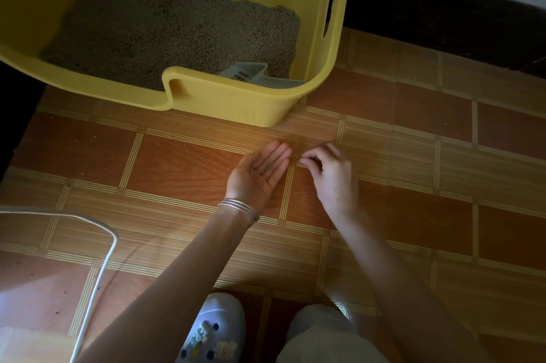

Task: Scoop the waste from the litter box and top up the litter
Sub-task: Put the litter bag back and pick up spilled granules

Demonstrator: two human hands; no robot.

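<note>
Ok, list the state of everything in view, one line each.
litter box: upright on the floor, open-topped.
litter: spread over the box bottom.
scoop: resting inside the box's front corner, untouched.
left hand: open, palm up, carrying a few litter pellets.
right hand: fingertips pinched at the floor; contents too small to tell.

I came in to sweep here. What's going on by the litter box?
A person crouches before the yellow litter box, apparently picking stray litter off the floor. The left hand lies palm up with a few grains on it; the right hand pinches beside it, contents unclear. The grey scoop sits in the box.
</note>
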